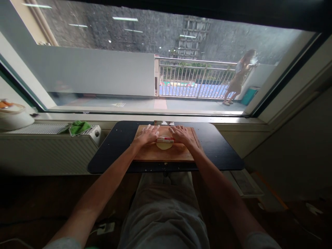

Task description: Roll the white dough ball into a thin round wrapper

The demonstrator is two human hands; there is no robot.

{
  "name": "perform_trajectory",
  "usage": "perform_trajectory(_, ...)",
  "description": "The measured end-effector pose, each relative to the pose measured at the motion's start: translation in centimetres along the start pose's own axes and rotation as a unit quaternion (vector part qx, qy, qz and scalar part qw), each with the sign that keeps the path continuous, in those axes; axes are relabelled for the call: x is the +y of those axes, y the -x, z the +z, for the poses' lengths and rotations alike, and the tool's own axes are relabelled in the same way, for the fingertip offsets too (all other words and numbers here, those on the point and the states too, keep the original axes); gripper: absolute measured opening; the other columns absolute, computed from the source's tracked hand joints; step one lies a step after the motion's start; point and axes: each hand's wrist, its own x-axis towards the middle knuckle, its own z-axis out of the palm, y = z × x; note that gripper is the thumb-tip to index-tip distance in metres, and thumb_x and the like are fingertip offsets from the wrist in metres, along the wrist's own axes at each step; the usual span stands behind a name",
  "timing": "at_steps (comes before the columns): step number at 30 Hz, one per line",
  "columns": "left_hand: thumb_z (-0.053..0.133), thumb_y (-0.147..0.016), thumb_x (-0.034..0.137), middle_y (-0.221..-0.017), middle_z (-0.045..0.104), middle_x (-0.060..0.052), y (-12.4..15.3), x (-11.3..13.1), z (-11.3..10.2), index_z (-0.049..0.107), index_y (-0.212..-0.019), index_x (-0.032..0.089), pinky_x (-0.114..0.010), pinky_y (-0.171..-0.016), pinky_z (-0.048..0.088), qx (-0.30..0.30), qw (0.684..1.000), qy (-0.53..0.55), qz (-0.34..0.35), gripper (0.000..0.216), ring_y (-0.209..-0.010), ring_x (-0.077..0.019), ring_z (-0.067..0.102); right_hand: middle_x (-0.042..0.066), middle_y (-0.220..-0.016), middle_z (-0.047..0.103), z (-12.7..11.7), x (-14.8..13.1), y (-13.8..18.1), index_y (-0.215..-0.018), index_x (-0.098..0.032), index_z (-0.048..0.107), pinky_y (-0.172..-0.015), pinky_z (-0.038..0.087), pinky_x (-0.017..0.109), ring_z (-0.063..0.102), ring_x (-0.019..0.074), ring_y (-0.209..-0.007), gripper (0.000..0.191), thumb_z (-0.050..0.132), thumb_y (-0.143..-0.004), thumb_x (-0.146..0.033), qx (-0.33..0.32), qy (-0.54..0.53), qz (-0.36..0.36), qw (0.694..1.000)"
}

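A pale, roughly round piece of flattened dough [164, 145] lies on a wooden cutting board [153, 156]. Across its upper part rests a rolling pin [165, 139] with a red and white label at its middle. My left hand [147, 134] lies over the left end of the pin, its fingers stretched forward with pale, flour-like dust on the tips. Over the right end is my right hand [183, 133], palm down and fingers pointing forward. Both hands cover the pin's ends, so these are hidden. Neither hand's fingers wrap round it.
The board sits on a small dark table [218, 152] with scattered crumbs. A radiator [52, 148] with a green cloth [79, 127] stands left, beside a white pot-like container [15, 116]. Ahead is a large window; outside, a person [237, 77] leans near a railing [197, 81].
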Motion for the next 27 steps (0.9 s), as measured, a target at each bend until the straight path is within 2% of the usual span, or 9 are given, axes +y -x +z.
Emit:
perform_trajectory(3, 0.041, -0.111, 0.037, -0.176, 0.047, -0.016, 1.0, 0.0, 0.1, 0.050, -0.168, 0.022, -0.056, -0.133, 0.034, 0.023, 0.998, -0.022, 0.047, 0.060, -0.164, -0.0360, 0.042, 0.011, -0.181, 0.040, 0.3, -0.1, 0.3, -0.174, -0.030, 0.040, -0.132, 0.031, 0.066, 0.035, 0.0376, -0.166, 0.060, 0.028, -0.118, -0.048, -0.028, -0.006, 0.016, 0.999)
perform_trajectory(7, 0.049, -0.109, 0.039, -0.170, 0.056, -0.014, 2.2, 0.3, 0.3, 0.048, -0.169, 0.030, -0.059, -0.131, 0.038, 0.045, 0.998, -0.015, 0.037, 0.061, -0.161, -0.0364, 0.046, 0.010, -0.185, 0.032, 0.7, -0.3, 0.9, -0.179, -0.029, 0.029, -0.135, 0.024, 0.068, 0.027, 0.0379, -0.171, 0.067, 0.032, -0.116, -0.052, -0.037, -0.019, 0.035, 0.999)
perform_trajectory(16, 0.034, -0.113, 0.035, -0.168, 0.059, -0.011, 4.2, 2.3, -0.4, 0.051, -0.169, 0.027, -0.053, -0.131, 0.038, 0.063, 0.997, 0.028, -0.044, 0.059, -0.162, -0.0320, 0.045, 0.011, -0.178, 0.045, 1.0, -1.4, 3.9, -0.179, -0.029, 0.031, -0.133, 0.033, 0.062, 0.039, 0.0348, -0.166, 0.065, 0.035, -0.115, -0.042, 0.028, -0.006, 0.051, 0.998)
perform_trajectory(22, 0.035, -0.113, 0.036, -0.165, 0.063, -0.008, 5.9, 2.7, -0.6, 0.054, -0.166, 0.031, -0.053, -0.130, 0.039, 0.078, 0.996, 0.038, -0.036, 0.057, -0.161, -0.0315, 0.047, 0.010, -0.175, 0.050, 1.3, -1.9, 5.6, -0.175, -0.033, 0.039, -0.133, 0.032, 0.063, 0.041, 0.0371, -0.164, 0.063, 0.043, -0.114, -0.045, 0.058, 0.021, 0.033, 0.998)
perform_trajectory(27, 0.036, -0.113, 0.038, -0.163, 0.065, -0.009, 6.9, 3.0, -0.6, 0.059, -0.163, 0.028, -0.051, -0.127, 0.042, 0.091, 0.995, 0.038, -0.034, 0.056, -0.159, -0.0323, 0.048, 0.013, -0.168, 0.059, 1.9, -2.1, 6.4, -0.173, -0.033, 0.044, -0.130, 0.035, 0.067, 0.046, 0.0413, -0.160, 0.067, 0.054, -0.109, -0.050, 0.072, 0.034, 0.005, 0.997)
